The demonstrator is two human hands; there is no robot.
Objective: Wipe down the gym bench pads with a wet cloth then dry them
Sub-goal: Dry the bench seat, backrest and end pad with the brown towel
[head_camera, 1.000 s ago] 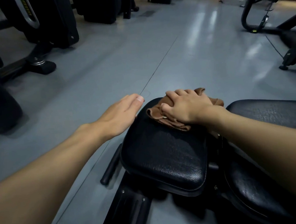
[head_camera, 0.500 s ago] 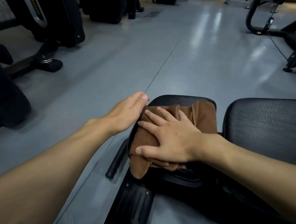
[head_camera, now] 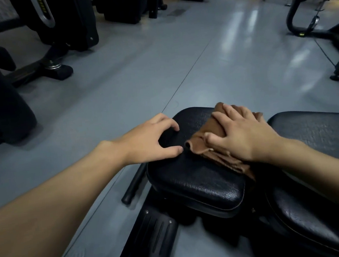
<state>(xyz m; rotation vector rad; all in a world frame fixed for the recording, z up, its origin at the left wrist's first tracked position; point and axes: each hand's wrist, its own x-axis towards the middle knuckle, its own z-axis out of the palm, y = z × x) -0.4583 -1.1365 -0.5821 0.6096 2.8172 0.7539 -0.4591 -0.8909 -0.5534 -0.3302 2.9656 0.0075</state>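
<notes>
Brown cloth (head_camera: 212, 142) being pressed flat by right hand (head_camera: 242, 133) on small pad (head_camera: 194, 178), frame centre; left hand (head_camera: 149, 141) half-curled, empty, being braced on pad edge. Long pad (head_camera: 321, 133) at right judged pending; drying pending.

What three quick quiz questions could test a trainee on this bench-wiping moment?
1. True or false: the cloth lies on the floor.
2. Which hand presses the cloth: A) left hand B) right hand?
3. What do the left fingers touch?

Key: 1. False, it lies on the seat pad. 2. B. 3. The bare seat pad, beside the cloth.
</notes>
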